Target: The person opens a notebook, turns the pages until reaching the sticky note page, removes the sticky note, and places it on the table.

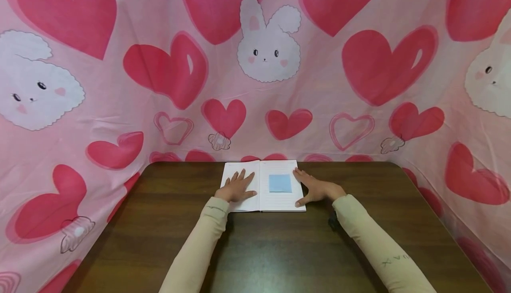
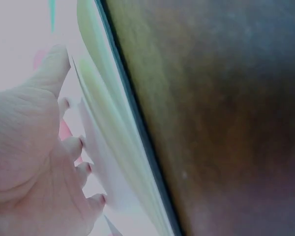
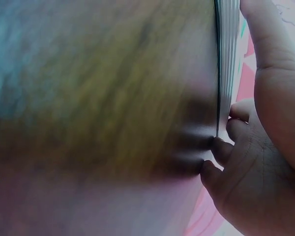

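An open notebook (image 1: 243,167) with lined white pages lies flat near the far edge of the table. My left hand (image 1: 236,187) rests on the left page, fingers spread toward the far side. In the left wrist view, the fingertips of that hand (image 2: 34,147) press on the page beside the notebook's layered edge (image 2: 137,132). A light blue square sticky note (image 1: 280,183) sits on the right page. My right hand (image 1: 317,189) is at the right page's outer edge, thumb and fingers spread apart. In the right wrist view, its lower fingertips reach the tabletop beside the page stack (image 3: 227,59).
The dark brown wooden table (image 1: 159,226) spreads around the notebook on both sides and toward me. A pink cloth (image 1: 255,97) with red hearts and white rabbits hangs behind the table and along its sides. A small dark object (image 1: 333,223) shows under my right wrist.
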